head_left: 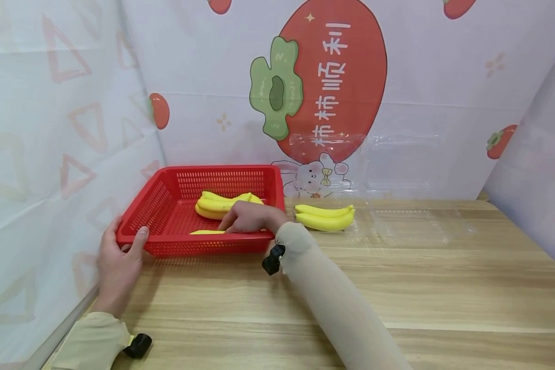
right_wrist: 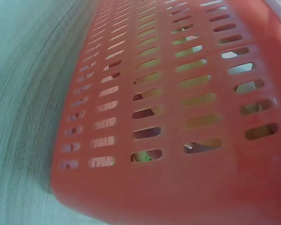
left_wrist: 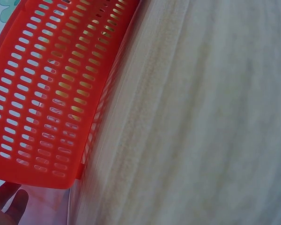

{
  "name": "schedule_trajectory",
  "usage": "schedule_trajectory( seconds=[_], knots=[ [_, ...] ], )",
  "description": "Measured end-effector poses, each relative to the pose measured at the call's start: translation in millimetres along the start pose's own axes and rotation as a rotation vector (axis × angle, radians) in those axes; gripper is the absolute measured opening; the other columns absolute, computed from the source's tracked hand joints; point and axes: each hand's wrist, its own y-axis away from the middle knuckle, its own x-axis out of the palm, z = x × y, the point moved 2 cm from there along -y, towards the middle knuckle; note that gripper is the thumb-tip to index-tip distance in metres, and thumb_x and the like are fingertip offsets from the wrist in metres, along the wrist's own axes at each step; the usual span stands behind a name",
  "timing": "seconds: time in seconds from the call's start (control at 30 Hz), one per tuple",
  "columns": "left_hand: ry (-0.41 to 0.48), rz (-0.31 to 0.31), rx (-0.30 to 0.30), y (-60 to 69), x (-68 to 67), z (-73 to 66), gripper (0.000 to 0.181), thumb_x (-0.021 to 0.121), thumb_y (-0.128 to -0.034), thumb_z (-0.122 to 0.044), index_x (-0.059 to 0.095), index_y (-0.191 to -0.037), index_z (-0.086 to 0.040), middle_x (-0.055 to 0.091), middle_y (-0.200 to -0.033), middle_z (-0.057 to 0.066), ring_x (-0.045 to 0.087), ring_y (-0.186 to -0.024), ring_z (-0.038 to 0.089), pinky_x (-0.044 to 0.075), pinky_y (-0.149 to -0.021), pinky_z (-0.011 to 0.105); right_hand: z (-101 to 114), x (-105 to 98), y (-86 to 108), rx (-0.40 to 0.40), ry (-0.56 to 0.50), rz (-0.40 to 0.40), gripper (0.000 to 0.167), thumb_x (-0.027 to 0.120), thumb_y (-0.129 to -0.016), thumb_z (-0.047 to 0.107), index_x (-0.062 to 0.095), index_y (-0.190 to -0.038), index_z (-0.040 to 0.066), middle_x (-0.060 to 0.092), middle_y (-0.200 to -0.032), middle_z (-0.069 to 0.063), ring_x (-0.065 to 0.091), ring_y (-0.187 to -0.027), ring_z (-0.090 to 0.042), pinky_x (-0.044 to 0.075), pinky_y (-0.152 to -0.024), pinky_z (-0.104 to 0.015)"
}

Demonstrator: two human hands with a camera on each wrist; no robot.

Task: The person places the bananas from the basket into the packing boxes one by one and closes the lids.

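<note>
A red plastic basket (head_left: 213,245) with slotted walls stands at the left of the table. At its front left corner my left hand (head_left: 120,267) grips the rim, thumb on top. My right hand (head_left: 250,217) reaches down inside the basket, its fingertips hidden by the front wall. Near those fingers shows a strip of a yellow banana (head_left: 207,232); whether they hold it is hidden. Behind lies a bunch of yellow bananas (head_left: 217,204). In the right wrist view the basket wall (right_wrist: 173,183) covers the hand, with yellow showing through its slots.
Right of the basket, two bananas (head_left: 326,218) lie in a clear plastic clamshell box (head_left: 409,226) with its lid raised. A printed cloth (head_left: 203,67) hangs behind the wooden table (head_left: 444,298), and another cloth wall (head_left: 51,205) runs along the left.
</note>
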Motion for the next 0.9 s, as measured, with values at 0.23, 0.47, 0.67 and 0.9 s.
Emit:
schedule_trajectory(
  seconds=[0.23,0.47,0.67,0.9],
  knots=[
    [-0.002,0.002,0.0,-1.0,0.3,-2.0,0.08,0.054,-0.107,-0.046,0.014,-0.172,-0.022,0.028,-0.175,0.012,0.037,-0.155,0.036,0.034,-0.127,0.056,0.5,-3.3,5.1,-0.018,-0.097,-0.074,0.032,0.074,-0.098,0.023,0.078,-0.13,0.023,0.077,-0.12,0.008,0.054,-0.121,-0.013,0.048,-0.101,-0.03],
    [0.002,0.007,-0.012,-1.3,0.5,-1.8,0.08,0.053,-0.1073,-0.047,0.013,-0.173,-0.024,0.027,-0.176,0.01,0.036,-0.156,0.035,0.036,-0.126,0.057,-0.8,-6.4,7.0,-0.05,-0.232,-0.172,0.036,0.081,-0.094,0.028,0.079,-0.129,0.023,0.076,-0.119,0.005,0.057,-0.118,-0.015,0.053,-0.096,-0.028],
    [-0.006,0.009,-0.019,0.4,0.5,-2.6,0.08,0.053,-0.107,-0.048,0.013,-0.172,-0.025,0.03,-0.175,0.007,0.04,-0.153,0.032,0.04,-0.124,0.055,-0.4,-6.2,9.9,-0.068,-0.327,-0.244,0.04,0.082,-0.093,0.026,0.077,-0.133,0.022,0.076,-0.118,0.004,0.062,-0.113,-0.017,0.056,-0.095,-0.028],
    [-0.003,0.015,-0.016,0.0,0.1,-1.3,0.081,0.054,-0.1066,-0.049,0.013,-0.172,-0.027,0.029,-0.175,0.005,0.04,-0.153,0.031,0.04,-0.125,0.051,1.3,-7.7,13.9,-0.078,-0.38,-0.362,0.04,0.083,-0.093,0.026,0.077,-0.132,0.021,0.076,-0.126,0.002,0.063,-0.114,-0.016,0.057,-0.09,-0.026]
  ],
)
